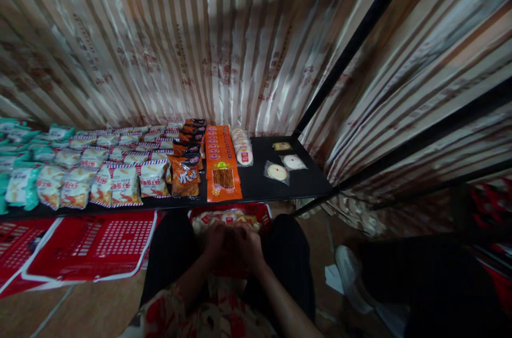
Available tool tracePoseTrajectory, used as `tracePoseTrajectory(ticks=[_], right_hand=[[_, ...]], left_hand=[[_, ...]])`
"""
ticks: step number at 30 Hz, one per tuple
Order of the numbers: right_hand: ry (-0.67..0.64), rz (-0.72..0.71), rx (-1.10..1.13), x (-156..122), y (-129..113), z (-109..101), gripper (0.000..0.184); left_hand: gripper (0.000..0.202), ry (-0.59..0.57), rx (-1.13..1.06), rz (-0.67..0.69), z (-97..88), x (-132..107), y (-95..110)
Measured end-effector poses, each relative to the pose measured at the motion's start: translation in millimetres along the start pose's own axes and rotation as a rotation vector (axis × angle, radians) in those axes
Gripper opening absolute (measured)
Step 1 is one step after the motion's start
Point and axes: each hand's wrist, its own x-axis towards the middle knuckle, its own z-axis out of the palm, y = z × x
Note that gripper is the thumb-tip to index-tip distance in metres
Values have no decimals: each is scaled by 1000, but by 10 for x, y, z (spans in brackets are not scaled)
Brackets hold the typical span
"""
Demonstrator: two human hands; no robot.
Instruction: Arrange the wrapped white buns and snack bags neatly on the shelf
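Between the knees stands a red basket [265, 214] holding several small clear-wrapped packets [229, 216]. My left hand [216, 239] and my right hand [248, 242] are close together over it, at the near side of the packets. The fingers of both hands curl inward, closed; dim light hides what they grip. Just beyond, on the black table [260, 186], lie orange snack packs [223, 159] in an overlapping row. To their right is a row of round, flat wrapped packets [244, 154]. Two pale round packets [277, 171] [294, 162] and a small yellowish packet [282, 146] lie farther right.
Rows of white-and-blue snack bags [124, 183], teal bags [26, 186] and dark orange bags [185, 177] cover the table's left. Red baskets [108, 242] with white handles sit below. A black pole [348, 55] slants at right. Another person's shoe [350, 274] is on the floor.
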Motion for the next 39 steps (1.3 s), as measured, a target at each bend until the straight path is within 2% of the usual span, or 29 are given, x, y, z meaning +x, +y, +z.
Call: tracePoseTrajectory(ticks=[7,11,15,20,28,39], right_hand=[[50,98,21,-7,-67,-126,16],[56,99,41,18,-65,-167,18],[57,162,80,49,-34,-199,22],[31,221,139,78,-17,-237,25],[70,288,268,107,-82,-289,27],[82,329,276,162,-144,-407,27]], left_hand=[[7,-23,27,34,-24,-142,79],[4,-36,25,68,-62,-208,161],[4,-38,23,76,-87,-254,244],[3,-40,16,68,-98,-278,307],[4,-52,-29,76,-82,-292,390],[11,-101,-99,130,-5,-290,406]])
